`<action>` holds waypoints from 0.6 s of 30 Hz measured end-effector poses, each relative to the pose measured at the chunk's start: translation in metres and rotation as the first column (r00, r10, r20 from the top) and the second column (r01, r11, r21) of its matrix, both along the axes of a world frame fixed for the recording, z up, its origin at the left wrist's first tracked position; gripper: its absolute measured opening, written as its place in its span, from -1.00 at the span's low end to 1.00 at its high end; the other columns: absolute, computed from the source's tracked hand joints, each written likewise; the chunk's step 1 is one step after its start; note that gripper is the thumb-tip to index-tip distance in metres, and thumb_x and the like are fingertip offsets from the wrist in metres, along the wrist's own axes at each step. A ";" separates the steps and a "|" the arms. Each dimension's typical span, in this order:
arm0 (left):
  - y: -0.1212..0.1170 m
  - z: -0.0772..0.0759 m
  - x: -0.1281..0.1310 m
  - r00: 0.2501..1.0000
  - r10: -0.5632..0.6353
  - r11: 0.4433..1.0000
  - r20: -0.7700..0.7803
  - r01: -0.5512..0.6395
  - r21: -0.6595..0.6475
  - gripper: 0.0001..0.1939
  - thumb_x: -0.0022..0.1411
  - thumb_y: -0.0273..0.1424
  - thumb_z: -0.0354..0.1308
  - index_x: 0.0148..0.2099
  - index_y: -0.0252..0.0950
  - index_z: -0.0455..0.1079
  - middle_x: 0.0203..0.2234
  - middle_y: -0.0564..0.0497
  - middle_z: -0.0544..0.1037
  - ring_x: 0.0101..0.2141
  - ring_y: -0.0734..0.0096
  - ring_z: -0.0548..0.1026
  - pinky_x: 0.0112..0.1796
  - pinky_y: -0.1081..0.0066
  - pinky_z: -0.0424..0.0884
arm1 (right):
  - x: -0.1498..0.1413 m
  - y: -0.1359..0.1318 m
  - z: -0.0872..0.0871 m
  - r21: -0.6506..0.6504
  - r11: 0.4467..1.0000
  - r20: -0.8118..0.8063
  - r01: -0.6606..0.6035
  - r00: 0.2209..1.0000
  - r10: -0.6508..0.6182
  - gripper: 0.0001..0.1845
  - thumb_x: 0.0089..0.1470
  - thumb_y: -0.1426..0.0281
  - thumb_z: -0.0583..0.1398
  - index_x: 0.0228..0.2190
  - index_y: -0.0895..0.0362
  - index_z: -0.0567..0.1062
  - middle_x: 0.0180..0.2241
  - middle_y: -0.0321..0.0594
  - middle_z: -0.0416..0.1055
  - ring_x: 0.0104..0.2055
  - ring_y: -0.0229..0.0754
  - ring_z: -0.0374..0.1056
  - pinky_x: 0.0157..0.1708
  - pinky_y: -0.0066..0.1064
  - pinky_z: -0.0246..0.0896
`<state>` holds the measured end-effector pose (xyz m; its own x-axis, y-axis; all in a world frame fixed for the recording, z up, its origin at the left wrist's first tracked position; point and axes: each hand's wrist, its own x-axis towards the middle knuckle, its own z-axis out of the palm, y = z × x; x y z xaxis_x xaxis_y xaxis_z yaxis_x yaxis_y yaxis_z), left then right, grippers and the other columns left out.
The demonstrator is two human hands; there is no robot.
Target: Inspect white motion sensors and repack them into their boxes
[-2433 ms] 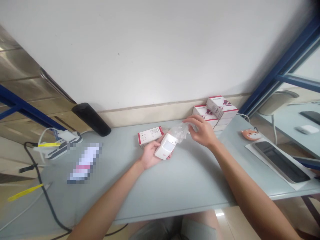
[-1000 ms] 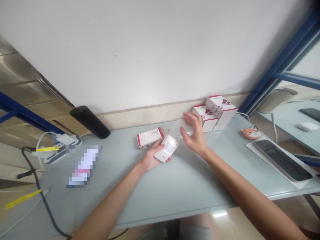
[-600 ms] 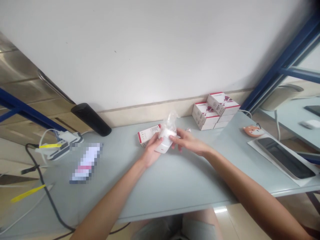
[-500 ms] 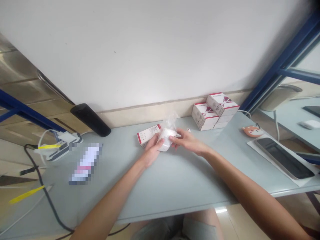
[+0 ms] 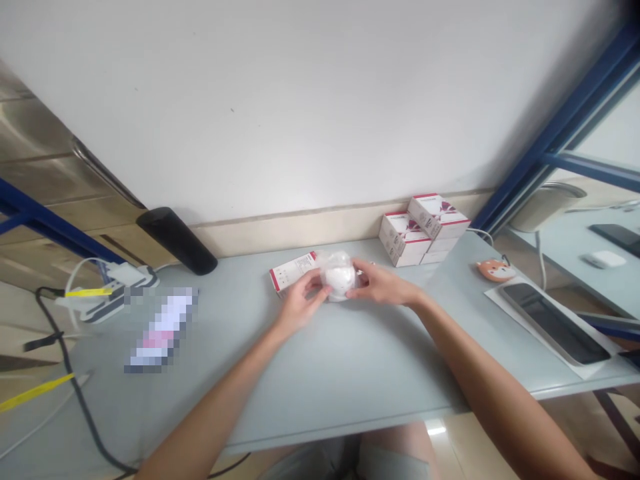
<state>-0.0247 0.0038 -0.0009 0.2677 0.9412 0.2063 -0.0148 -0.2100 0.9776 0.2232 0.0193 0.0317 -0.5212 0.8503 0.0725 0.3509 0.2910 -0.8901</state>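
Between my hands is a rounded white object wrapped in a clear plastic bag; its exact kind does not show. My left hand grips it from the left, the thumb on its lower side. From the right, my right hand holds it with thumb and fingers. Just behind my left hand a white box with a red edge lies on the grey-blue desk.
Several white and red boxes are stacked by the wall. At left are a black cylinder, a power strip with cables and a blurred phone-like item. Rightward lie a fox-shaped item and a dark-screened device.
The white object has turned in my hands, and the plastic, which stood up above it, now sits closer around it. My right hand has shifted to its right side.
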 end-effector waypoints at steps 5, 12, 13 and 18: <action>0.007 -0.010 -0.001 0.991 0.041 0.998 -0.130 -0.033 0.062 -0.66 0.19 -0.26 0.45 0.00 -0.19 0.58 -0.12 -0.09 0.64 -0.09 0.11 0.55 0.09 0.14 0.40 | 0.010 -0.001 0.007 -0.047 0.997 0.179 -0.055 0.982 0.063 -0.20 0.03 0.15 0.43 0.23 0.03 0.32 -0.26 -0.29 0.47 -0.33 -0.16 0.37 -0.32 -0.32 0.34; 0.003 -0.008 -0.002 0.986 -0.002 0.998 -0.164 0.013 0.067 -0.47 0.05 -0.30 0.55 0.09 -0.13 0.58 -0.03 -0.12 0.61 0.03 -0.03 0.49 0.21 0.04 0.27 | 0.013 0.003 -0.002 -0.009 0.998 0.167 -0.059 0.984 0.059 -0.54 0.15 0.29 0.32 0.09 0.00 0.46 -0.21 -0.25 0.58 -0.28 -0.11 0.46 -0.28 -0.29 0.37; 0.002 -0.007 -0.001 0.987 0.002 0.997 -0.158 0.009 0.072 -0.44 0.05 -0.30 0.55 0.11 -0.13 0.57 -0.04 -0.12 0.61 0.01 -0.03 0.50 0.19 0.04 0.29 | 0.011 0.004 -0.006 -0.002 0.997 0.182 -0.075 0.980 0.074 -0.57 0.14 0.35 0.31 0.06 0.00 0.49 -0.18 -0.23 0.60 -0.24 -0.08 0.49 -0.24 -0.27 0.38; 0.000 -0.009 0.000 0.967 -0.007 0.993 -0.254 0.036 0.111 -0.60 0.23 -0.21 0.42 0.09 -0.19 0.57 -0.13 -0.11 0.65 -0.09 0.03 0.55 0.08 0.09 0.40 | 0.010 0.001 -0.003 0.011 0.997 0.240 -0.075 0.968 0.070 -0.47 0.03 0.32 0.40 0.06 0.01 0.53 -0.15 -0.19 0.60 -0.17 -0.01 0.50 -0.16 -0.24 0.37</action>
